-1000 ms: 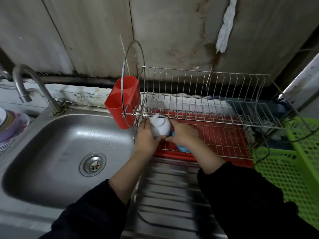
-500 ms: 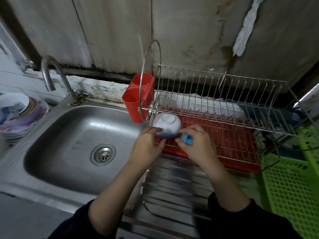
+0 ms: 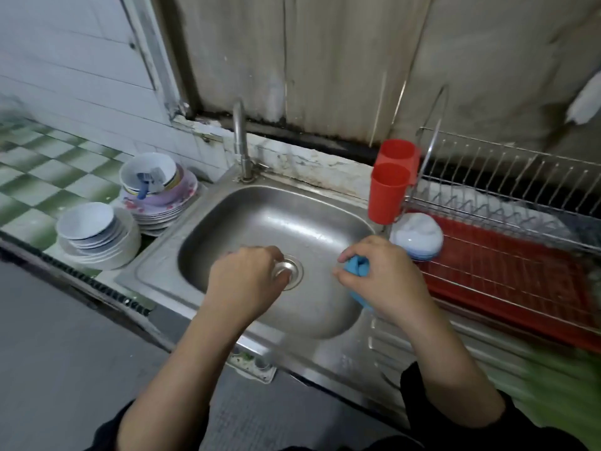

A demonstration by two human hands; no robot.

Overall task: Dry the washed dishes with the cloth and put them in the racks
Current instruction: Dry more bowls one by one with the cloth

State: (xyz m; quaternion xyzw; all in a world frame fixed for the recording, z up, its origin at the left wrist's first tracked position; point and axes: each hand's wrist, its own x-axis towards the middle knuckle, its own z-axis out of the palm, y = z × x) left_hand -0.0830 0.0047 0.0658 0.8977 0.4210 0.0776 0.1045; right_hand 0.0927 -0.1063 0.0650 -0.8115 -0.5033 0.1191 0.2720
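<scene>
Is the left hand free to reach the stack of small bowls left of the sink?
Probably yes. The left hand hovers over the sink holding nothing, and nothing stands between it and the bowl stack on the tiled counter.

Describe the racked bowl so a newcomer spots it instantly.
Find the wire dish rack right of the sink. At its left end, below the red cutlery holder, is the bowl. It lies upside down, white with a blue rim; the bowls left of the sink stand upright.

The sink basin lay open, only the faucet standing at its back rim. A red cutlery holder and an upturned bowl blocked the left end of the dish rack.
</scene>
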